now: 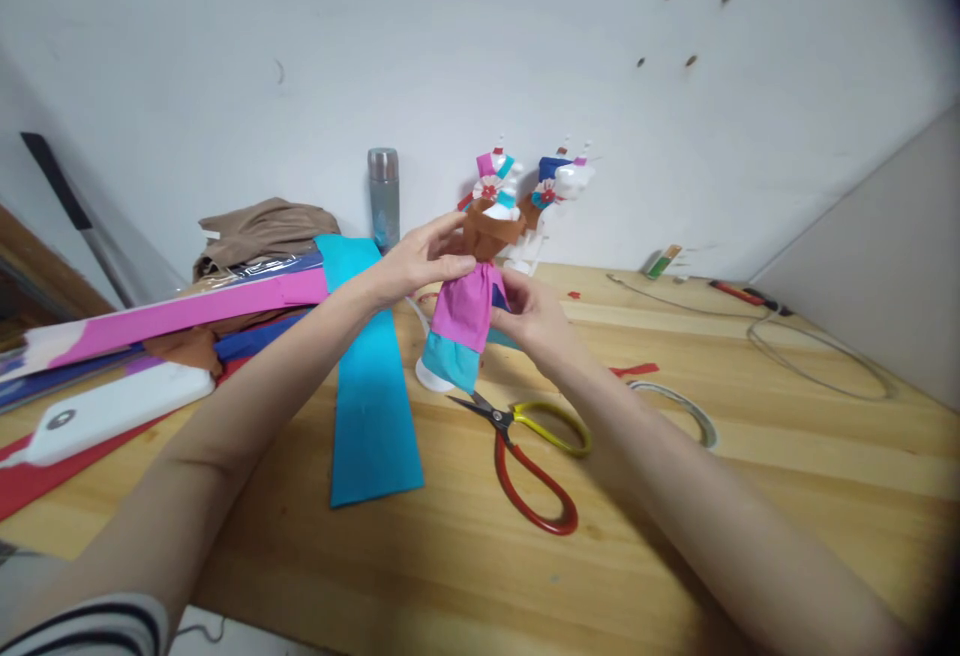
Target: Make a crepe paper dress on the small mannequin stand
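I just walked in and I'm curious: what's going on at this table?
A person is handling a gathered pink-and-teal piece with both bare hands, the left hand at its upper left, the right hand at its right edge. Two decorated white figurines show just beyond. Red-and-yellow-handled scissors lie on the wooden table nearer the person, with a turquoise strip to the left.

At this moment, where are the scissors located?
In the head view, the scissors lie on the wooden table, slightly right of centre, right of the blue strip and nearer the camera than the pink-and-turquoise cloth.
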### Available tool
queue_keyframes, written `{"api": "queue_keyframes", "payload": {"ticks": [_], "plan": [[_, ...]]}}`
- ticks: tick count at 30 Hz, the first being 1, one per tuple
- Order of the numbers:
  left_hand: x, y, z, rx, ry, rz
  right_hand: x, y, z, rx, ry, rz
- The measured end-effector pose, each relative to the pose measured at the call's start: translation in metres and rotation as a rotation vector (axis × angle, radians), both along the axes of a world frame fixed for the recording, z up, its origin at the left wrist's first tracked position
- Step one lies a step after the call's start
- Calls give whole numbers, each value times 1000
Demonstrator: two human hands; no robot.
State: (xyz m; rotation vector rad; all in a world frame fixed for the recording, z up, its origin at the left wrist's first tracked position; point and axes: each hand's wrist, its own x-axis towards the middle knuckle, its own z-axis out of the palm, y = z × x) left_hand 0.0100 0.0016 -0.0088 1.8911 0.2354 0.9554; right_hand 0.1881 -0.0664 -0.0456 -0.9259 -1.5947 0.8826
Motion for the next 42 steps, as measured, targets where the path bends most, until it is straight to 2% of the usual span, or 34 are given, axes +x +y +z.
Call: {"api": "queue_keyframes", "payload": {"ticks": [5, 7, 9, 11, 14, 18, 23, 27, 33, 38, 42], "plan": [[4, -1, -5, -18, 54, 219, 4, 2, -3, 63, -74, -274], [4, -2, -6, -18, 95, 216, 5, 2, -3, 114, -143, -371], [3, -3, -6, -32, 134, 156, 5, 1, -2, 138, -185, -414], [3, -4, -7, -65, 173, 121, 5, -1, 0, 147, -200, -383], [-1, -2, -7, -95, 227, 137, 8, -2, 4, 144, -196, -256], [-5, 1, -11, -159, 198, 86, 19, 3, 7, 118, -79, -113], [3, 4, -25, -366, 8, -46, 24, 6, 5, 132, 26, -164], [13, 4, -34, -444, -71, -109, 20, 4, 7, 106, 77, -118], [12, 1, -34, -369, -16, -147, 17, 2, 11, 76, 143, -153], [1, 3, -33, -543, -130, -205, 19, 0, 11, 55, 111, -125], [-2, 7, -38, -670, -118, -241, 17, -3, 11, 42, 39, -76]]}}
